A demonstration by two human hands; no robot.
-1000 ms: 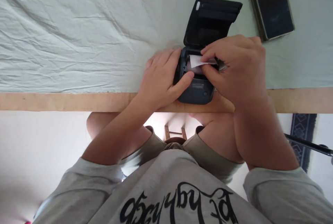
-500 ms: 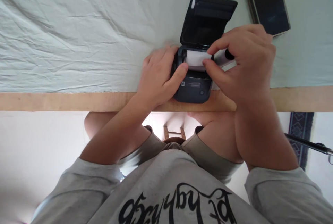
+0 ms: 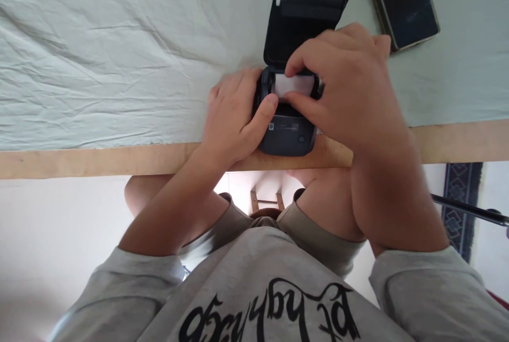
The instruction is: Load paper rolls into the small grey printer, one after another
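A small dark printer (image 3: 285,135) sits at the table's near edge with its lid (image 3: 304,18) flipped up and back. A white paper roll (image 3: 294,85) lies in its open bay. My left hand (image 3: 234,116) wraps the printer's left side, thumb on the front rim of the bay. Above the bay my right hand (image 3: 350,93) curls over, with thumb and forefinger pinched on the paper roll.
A dark phone (image 3: 401,0) lies on the pale green cloth (image 3: 119,50) at the back right. The wooden table edge (image 3: 79,161) runs across the view. Below it are my knees, a stool, a patterned rug (image 3: 463,193) and a dark rod (image 3: 469,209).
The loose paper end that my right hand held up a second ago now lies down in the bay. My right hand has moved left over the roll. The left hand has kept its grip.
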